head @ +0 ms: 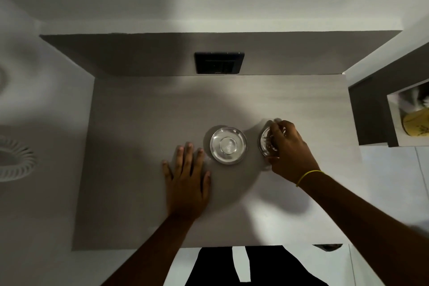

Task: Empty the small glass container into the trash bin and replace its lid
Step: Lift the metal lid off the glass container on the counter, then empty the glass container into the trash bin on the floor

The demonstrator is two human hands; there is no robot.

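Observation:
A small round glass container [265, 143] stands on the grey tabletop [144, 123] right of centre, with dark bits inside. My right hand [287, 148] curls over its right side and grips it. To its left lies a round glass lid [228, 145], flat on the table, with a knob at its middle. My left hand [186, 176] rests flat on the table just left of the lid, fingers spread, holding nothing. A yellow band circles my right wrist.
A black socket panel [219, 62] sits in the wall behind the table. At the far right an open bin [411, 118] holds a yellow object and white scraps. A white ribbed fan-like object [14, 160] lies on the floor at left.

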